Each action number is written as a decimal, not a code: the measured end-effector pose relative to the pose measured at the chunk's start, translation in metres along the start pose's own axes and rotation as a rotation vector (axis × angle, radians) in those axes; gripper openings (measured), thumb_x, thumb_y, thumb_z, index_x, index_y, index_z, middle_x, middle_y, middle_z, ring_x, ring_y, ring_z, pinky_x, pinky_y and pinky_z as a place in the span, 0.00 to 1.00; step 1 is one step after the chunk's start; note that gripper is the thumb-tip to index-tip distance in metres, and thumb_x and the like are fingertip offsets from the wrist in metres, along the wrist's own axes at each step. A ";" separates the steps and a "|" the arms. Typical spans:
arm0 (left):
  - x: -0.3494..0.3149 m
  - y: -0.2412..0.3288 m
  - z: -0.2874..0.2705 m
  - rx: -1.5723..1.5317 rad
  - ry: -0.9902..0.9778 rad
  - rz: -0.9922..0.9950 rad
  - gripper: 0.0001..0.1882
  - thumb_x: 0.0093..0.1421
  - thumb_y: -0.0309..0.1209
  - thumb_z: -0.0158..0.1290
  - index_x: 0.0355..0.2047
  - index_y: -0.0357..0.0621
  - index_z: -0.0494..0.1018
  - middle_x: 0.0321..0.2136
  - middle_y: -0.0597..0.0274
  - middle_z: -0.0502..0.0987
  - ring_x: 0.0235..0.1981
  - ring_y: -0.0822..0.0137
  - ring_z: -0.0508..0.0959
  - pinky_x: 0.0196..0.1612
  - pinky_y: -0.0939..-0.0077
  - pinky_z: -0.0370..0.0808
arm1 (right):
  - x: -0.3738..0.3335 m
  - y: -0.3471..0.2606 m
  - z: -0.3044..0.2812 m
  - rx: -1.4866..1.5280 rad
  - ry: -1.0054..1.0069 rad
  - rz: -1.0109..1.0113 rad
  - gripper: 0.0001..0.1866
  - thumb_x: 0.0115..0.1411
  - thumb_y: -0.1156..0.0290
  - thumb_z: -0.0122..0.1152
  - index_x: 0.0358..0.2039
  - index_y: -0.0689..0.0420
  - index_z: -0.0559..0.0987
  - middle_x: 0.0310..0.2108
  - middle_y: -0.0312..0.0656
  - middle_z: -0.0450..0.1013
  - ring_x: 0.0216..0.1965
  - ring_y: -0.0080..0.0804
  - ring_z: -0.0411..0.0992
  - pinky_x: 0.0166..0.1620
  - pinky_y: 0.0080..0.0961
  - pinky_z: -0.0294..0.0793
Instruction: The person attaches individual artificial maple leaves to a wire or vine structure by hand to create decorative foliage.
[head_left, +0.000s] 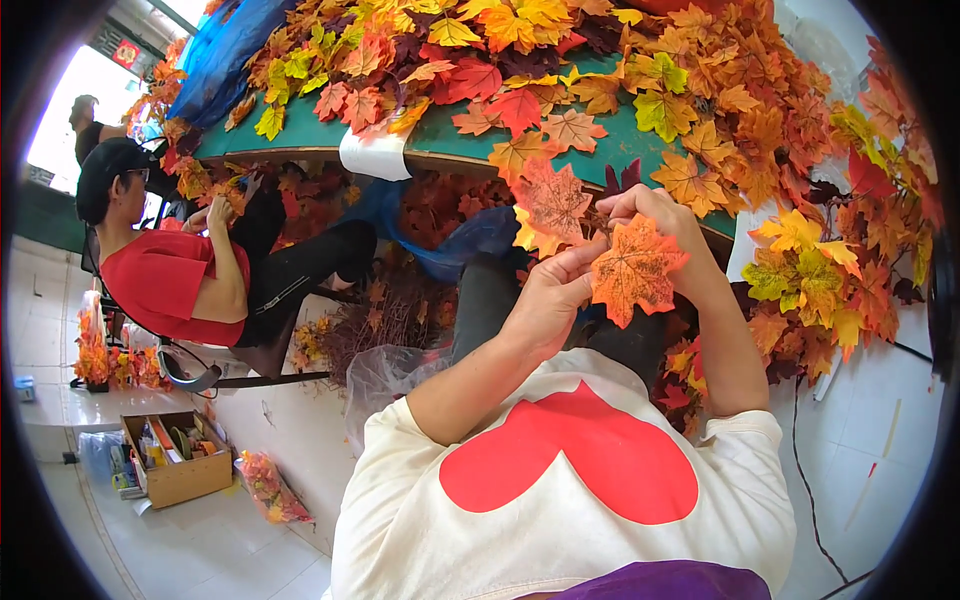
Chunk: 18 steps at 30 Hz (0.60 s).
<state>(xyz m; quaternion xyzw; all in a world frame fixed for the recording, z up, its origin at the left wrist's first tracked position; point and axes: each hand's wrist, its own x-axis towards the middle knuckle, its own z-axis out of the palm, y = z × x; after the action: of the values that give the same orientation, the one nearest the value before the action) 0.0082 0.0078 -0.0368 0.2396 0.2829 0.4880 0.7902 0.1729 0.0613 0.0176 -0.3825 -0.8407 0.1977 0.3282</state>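
Both my hands meet above my lap, just in front of the green table edge. My left hand has its thumb and fingers pinched on an artificial maple leaf stem, beside an orange leaf with dark speckles. A paler orange-pink maple leaf stands up beyond the fingers, with a yellow leaf partly behind it. My right hand is curled at the same stems, its fingers bent close to the left fingertips. The exact stem each hand grips is hidden by the leaves.
Heaps of artificial autumn leaves cover the green table. White paper hangs over its edge. A co-worker in a red shirt sits at left, handling leaves. Bundled brown stems, a cardboard box and a leaf-filled bag lie lower down.
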 end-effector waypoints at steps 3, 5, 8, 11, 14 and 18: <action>0.001 0.000 0.000 -0.048 -0.011 -0.034 0.18 0.56 0.20 0.48 0.48 0.36 0.65 0.42 0.61 0.72 0.41 0.72 0.73 0.45 0.78 0.69 | -0.008 0.006 0.006 0.018 0.070 0.061 0.12 0.45 0.74 0.58 0.31 0.58 0.68 0.26 0.41 0.70 0.30 0.39 0.69 0.35 0.28 0.68; 0.003 0.003 0.001 -0.099 -0.012 -0.057 0.17 0.55 0.21 0.49 0.47 0.37 0.66 0.40 0.60 0.73 0.41 0.70 0.74 0.46 0.76 0.70 | -0.016 0.012 0.008 0.115 0.150 0.167 0.12 0.45 0.75 0.58 0.31 0.58 0.68 0.26 0.42 0.69 0.29 0.39 0.69 0.34 0.27 0.68; 0.005 0.005 0.003 -0.118 -0.024 -0.080 0.19 0.54 0.21 0.51 0.47 0.39 0.65 0.39 0.61 0.73 0.40 0.70 0.74 0.46 0.76 0.70 | -0.024 0.002 0.004 0.269 0.266 0.318 0.10 0.46 0.78 0.57 0.30 0.60 0.69 0.26 0.44 0.68 0.27 0.40 0.69 0.31 0.26 0.69; 0.009 -0.008 0.001 -0.127 -0.006 -0.052 0.21 0.55 0.22 0.50 0.50 0.39 0.63 0.39 0.63 0.73 0.38 0.73 0.73 0.45 0.78 0.70 | -0.029 -0.024 0.012 -0.045 0.306 0.003 0.12 0.43 0.79 0.58 0.30 0.60 0.70 0.27 0.43 0.68 0.30 0.39 0.68 0.33 0.30 0.68; 0.012 -0.013 0.007 -0.188 0.020 -0.038 0.22 0.58 0.25 0.47 0.53 0.42 0.60 0.43 0.62 0.71 0.43 0.72 0.72 0.48 0.76 0.68 | -0.024 -0.041 0.028 -0.245 0.167 -0.353 0.11 0.40 0.76 0.57 0.28 0.58 0.70 0.35 0.41 0.72 0.29 0.31 0.67 0.38 0.26 0.66; 0.010 -0.016 0.003 -0.315 -0.087 -0.061 0.19 0.63 0.35 0.39 0.55 0.47 0.60 0.52 0.65 0.63 0.49 0.71 0.67 0.53 0.75 0.65 | -0.030 -0.040 0.037 -0.265 0.148 -0.343 0.11 0.43 0.77 0.56 0.30 0.59 0.70 0.38 0.40 0.72 0.28 0.30 0.66 0.39 0.27 0.66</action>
<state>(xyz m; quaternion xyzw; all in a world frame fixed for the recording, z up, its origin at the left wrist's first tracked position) 0.0237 0.0105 -0.0474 0.1250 0.1756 0.4911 0.8440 0.1413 0.0099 0.0022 -0.2873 -0.8857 -0.0015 0.3647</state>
